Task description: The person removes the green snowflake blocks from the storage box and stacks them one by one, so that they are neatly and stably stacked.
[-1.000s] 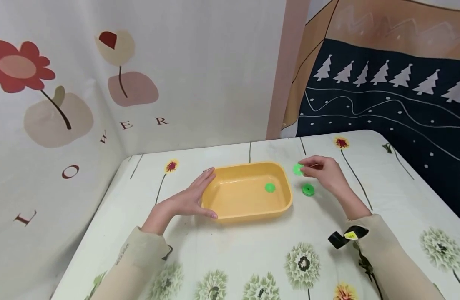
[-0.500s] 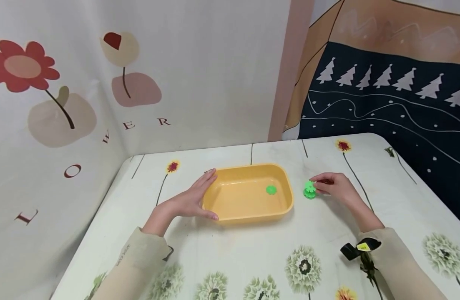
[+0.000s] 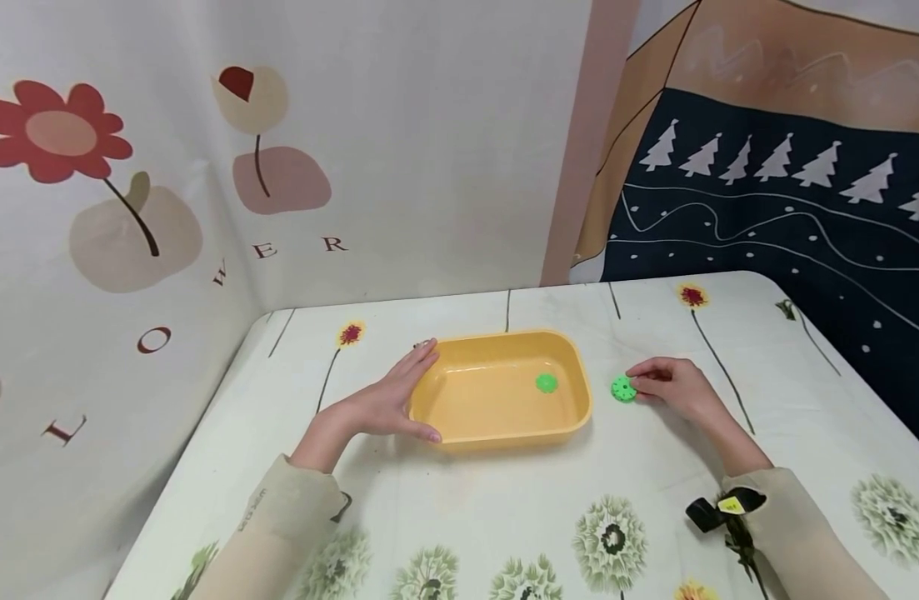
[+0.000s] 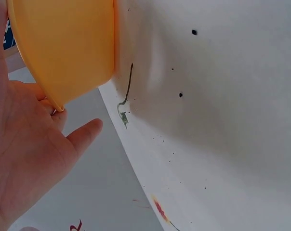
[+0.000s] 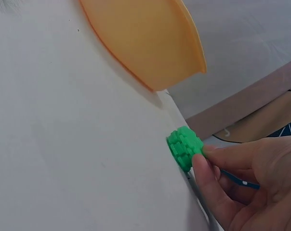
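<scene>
My left hand [image 3: 387, 398] rests at the left end of a yellow tub [image 3: 496, 437], with straight, spread fingers near the far rim and the thumb at the near rim. In the left wrist view, fingertips touch the tub's rim [image 4: 39, 79] while one finger [image 4: 87, 134] points away from it. To the right of the tub, my right hand [image 3: 676, 385] pinches a small green notched disc [image 5: 190, 137] between thumb and fingers. It sits against another green disc [image 5: 177, 153] low over the tabletop; in the head view the two overlap as one round shape [image 3: 622, 389].
A further green disc [image 3: 546, 383] lies inside the tub, towards its right end. The flower-printed tablecloth [image 3: 496, 508] covers the table. Printed curtains [image 3: 429, 167] hang behind and to the left, and a dark tree-patterned cloth [image 3: 789, 217] hangs at the right.
My right hand has moved down and right with its green disc, bringing it from beyond the second disc onto that one. My left hand stays at the tub. The head view shifts slightly.
</scene>
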A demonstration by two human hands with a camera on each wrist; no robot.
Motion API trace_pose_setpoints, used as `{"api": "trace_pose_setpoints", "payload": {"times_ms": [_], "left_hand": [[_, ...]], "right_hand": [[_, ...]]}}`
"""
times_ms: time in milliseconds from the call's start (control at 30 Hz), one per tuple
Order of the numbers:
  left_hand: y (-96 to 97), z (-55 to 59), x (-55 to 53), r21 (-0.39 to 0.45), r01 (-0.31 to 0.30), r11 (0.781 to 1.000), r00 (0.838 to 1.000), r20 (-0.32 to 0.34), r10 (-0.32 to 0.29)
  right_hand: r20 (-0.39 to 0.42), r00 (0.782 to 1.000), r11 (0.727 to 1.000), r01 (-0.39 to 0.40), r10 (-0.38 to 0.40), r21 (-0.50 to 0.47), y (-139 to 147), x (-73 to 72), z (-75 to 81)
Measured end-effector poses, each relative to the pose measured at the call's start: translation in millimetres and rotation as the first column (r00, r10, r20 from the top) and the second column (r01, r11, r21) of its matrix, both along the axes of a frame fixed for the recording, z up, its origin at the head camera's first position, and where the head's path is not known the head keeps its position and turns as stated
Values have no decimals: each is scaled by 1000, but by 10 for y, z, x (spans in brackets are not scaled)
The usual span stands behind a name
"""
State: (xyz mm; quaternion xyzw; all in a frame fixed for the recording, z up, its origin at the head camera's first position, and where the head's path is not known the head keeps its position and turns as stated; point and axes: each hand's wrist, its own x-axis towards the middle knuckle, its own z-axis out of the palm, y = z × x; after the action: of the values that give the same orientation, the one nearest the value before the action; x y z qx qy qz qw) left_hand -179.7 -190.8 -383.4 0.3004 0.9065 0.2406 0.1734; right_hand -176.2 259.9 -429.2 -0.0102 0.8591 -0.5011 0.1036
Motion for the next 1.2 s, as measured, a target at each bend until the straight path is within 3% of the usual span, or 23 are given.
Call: {"api": "trace_pose_setpoints", "payload": {"times_ms": [667, 1200], "left_hand": [[11, 39, 18, -4, 3, 1000, 1000, 7, -3], [19, 24, 16, -10, 0, 1000, 1000, 5, 0]], "right_hand": [[25, 999, 999, 24, -25, 29, -6, 2, -12], [2, 998, 995, 58, -59, 79, 77, -20, 108]]}}
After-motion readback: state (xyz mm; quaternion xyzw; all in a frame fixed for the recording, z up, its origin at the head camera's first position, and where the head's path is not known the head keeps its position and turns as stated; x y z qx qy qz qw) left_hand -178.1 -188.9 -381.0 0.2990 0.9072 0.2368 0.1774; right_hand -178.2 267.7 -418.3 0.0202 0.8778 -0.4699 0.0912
